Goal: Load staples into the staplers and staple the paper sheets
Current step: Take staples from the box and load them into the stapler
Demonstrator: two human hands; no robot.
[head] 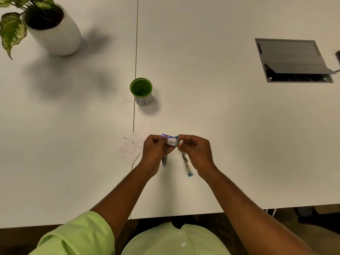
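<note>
- Nearest to me, a green sleeve [82, 234] and both forearms reach out over the white worktop [220, 126].
- Left hand [156, 151] pinches the small purple-and-white staple box [170, 139], holding it just above the worktop.
- Right hand [195, 150] has its fingertips curled on the box's open end, where a dark inner tray or strip of staples shows; I cannot tell which.
- Two staplers lie under the hands: one with a blue end [187, 165] just below the right hand, opened up I think, and a grey one [164, 161] mostly hidden beneath the left hand.
- Paper sheets [128, 150] lie just left of the left hand, touching nothing I hold.
- A green cup [141, 91] stands farther out, a potted plant [53, 30] at far left and a cable hatch [292, 59] at far right.
- My judgement: I am drawing staples out of the box, with loading not yet begun.
- To do it well, I would keep the left grip firm and level, pull the strip straight out with the right so it does not snap, then lower it legs-down into the open stapler's channel.
</note>
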